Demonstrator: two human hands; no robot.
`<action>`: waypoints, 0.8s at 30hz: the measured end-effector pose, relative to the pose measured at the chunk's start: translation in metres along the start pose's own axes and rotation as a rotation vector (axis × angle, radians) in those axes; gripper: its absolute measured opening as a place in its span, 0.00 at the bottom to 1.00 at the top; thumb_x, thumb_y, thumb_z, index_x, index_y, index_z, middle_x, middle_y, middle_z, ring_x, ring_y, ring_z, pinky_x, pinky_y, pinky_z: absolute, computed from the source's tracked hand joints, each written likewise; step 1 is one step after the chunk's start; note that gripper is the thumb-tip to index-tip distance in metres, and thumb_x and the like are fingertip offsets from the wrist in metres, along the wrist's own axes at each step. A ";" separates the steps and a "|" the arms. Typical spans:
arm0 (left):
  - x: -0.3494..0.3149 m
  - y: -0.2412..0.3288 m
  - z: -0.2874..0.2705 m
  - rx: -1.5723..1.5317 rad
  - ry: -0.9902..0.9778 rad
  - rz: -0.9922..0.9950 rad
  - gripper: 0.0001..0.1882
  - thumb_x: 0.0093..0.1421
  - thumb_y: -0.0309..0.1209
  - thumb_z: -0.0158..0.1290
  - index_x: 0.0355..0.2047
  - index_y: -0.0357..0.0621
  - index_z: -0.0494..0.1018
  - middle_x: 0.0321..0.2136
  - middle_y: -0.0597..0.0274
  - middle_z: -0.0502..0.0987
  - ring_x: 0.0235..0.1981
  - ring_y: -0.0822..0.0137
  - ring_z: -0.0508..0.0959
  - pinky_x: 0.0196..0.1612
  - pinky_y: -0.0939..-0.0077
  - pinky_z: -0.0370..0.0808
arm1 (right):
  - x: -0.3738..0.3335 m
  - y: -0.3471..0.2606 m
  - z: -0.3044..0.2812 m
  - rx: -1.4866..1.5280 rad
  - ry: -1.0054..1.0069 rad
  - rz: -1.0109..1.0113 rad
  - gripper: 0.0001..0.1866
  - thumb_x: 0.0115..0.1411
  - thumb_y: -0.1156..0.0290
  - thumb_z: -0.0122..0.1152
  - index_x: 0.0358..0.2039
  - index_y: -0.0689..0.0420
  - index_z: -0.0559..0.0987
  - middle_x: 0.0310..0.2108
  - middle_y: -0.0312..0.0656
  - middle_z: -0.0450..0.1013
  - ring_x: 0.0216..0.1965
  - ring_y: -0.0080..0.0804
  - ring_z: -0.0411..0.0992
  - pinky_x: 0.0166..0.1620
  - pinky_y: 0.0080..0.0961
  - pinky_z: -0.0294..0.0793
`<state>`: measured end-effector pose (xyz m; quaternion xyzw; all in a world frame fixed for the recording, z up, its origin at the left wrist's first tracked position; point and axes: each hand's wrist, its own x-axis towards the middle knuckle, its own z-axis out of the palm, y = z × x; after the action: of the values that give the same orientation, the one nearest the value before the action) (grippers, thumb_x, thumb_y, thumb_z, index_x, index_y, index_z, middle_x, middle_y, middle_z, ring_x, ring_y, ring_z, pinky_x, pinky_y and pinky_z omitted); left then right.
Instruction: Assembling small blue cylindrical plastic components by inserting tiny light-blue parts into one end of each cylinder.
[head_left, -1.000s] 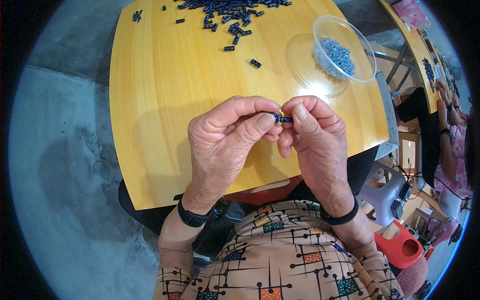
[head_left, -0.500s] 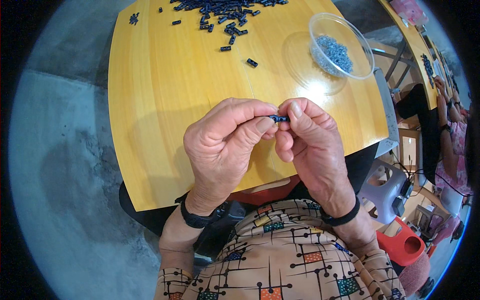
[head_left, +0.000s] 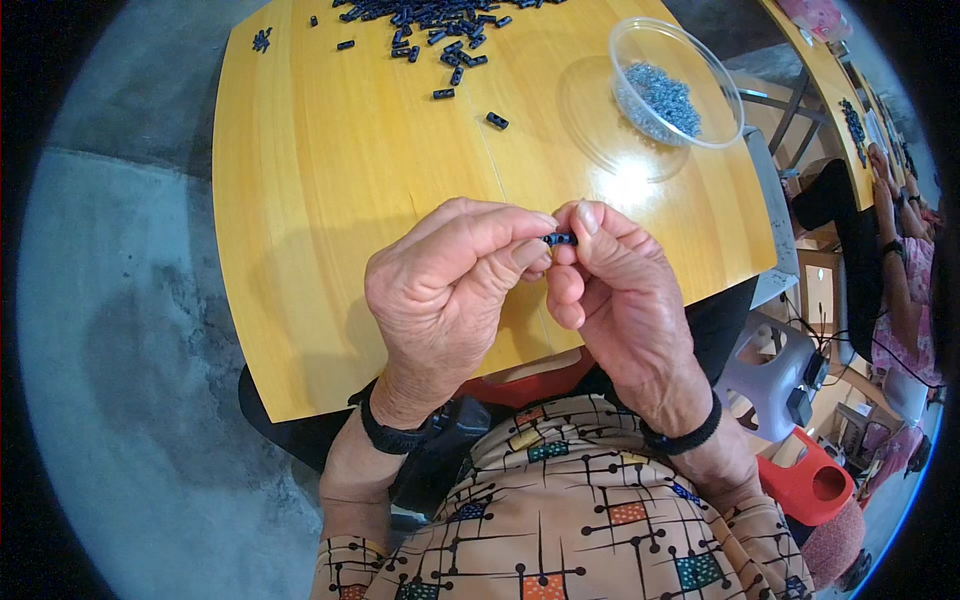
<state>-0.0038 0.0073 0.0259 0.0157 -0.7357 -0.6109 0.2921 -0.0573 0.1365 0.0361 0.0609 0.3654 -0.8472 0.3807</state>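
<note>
We see a small dark cylinder raised above the counter, toward the person and to the left of the clear bowl, its middle exposed between two sets of fingertips. The left hand pinches one end and the right hand the other, thumb against forefinger, each grip narrowed to the cylinder's own thickness; we cannot tell whether the fingers hide anything else. So short a thing likely leaves room only for fingertips, and the two-ended hold seems to steady it with its face in sight.

We note a lone dark cylinder left of the bowl, apart from the loose heap that lies farther from the person and left of the bowl, perhaps spread so that single ones lift away easily. Well left of the bowl sits a little cluster of dark bits, apparently grouped apart from the rest. The bowl itself holds small glassy, bluish pieces, too fine for us to make out; its wall presumably stops them scattering. Right of the bowl, we glimpse another person seated at a second table.
</note>
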 end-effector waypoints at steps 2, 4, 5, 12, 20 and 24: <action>0.000 0.000 0.000 -0.025 -0.005 -0.015 0.05 0.51 0.21 0.55 0.29 0.33 0.74 0.23 0.59 0.74 0.23 0.72 0.75 0.27 0.85 0.72 | -0.001 0.000 0.000 0.009 0.002 0.004 0.11 0.59 0.66 0.51 0.31 0.63 0.73 0.21 0.37 0.72 0.17 0.21 0.68 0.20 0.15 0.68; -0.001 0.000 0.000 -0.050 -0.010 -0.029 0.05 0.51 0.21 0.55 0.29 0.33 0.74 0.23 0.59 0.74 0.23 0.72 0.75 0.27 0.84 0.72 | -0.001 0.001 0.000 0.017 0.006 0.007 0.11 0.59 0.66 0.51 0.31 0.63 0.73 0.21 0.38 0.72 0.17 0.21 0.68 0.20 0.15 0.68; -0.001 0.001 -0.001 -0.065 -0.018 -0.064 0.05 0.51 0.21 0.54 0.29 0.33 0.74 0.23 0.59 0.74 0.23 0.72 0.75 0.27 0.84 0.72 | -0.002 0.001 0.000 0.006 0.003 -0.002 0.11 0.59 0.66 0.51 0.31 0.63 0.73 0.21 0.38 0.72 0.17 0.21 0.68 0.20 0.15 0.68; 0.001 0.001 -0.004 -0.193 -0.038 -0.254 0.04 0.52 0.19 0.54 0.29 0.33 0.74 0.22 0.61 0.75 0.22 0.76 0.75 0.26 0.86 0.72 | -0.002 0.001 0.001 -0.066 -0.046 -0.045 0.11 0.60 0.67 0.50 0.31 0.63 0.73 0.24 0.41 0.73 0.19 0.20 0.69 0.21 0.14 0.69; 0.001 0.003 -0.005 -0.277 -0.047 -0.323 0.04 0.51 0.18 0.54 0.29 0.33 0.75 0.23 0.61 0.75 0.23 0.76 0.75 0.27 0.86 0.73 | -0.003 0.001 0.000 -0.053 -0.054 -0.024 0.11 0.60 0.67 0.50 0.30 0.63 0.72 0.24 0.42 0.73 0.19 0.20 0.69 0.20 0.13 0.69; 0.002 0.002 -0.005 -0.255 -0.066 -0.303 0.04 0.51 0.18 0.54 0.29 0.33 0.75 0.22 0.60 0.75 0.22 0.75 0.75 0.26 0.87 0.73 | -0.004 0.002 0.000 -0.050 -0.042 -0.028 0.11 0.60 0.67 0.50 0.30 0.63 0.72 0.24 0.42 0.73 0.18 0.20 0.69 0.20 0.14 0.69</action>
<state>-0.0022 0.0030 0.0290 0.0692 -0.6508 -0.7362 0.1723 -0.0536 0.1380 0.0362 0.0284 0.3792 -0.8441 0.3780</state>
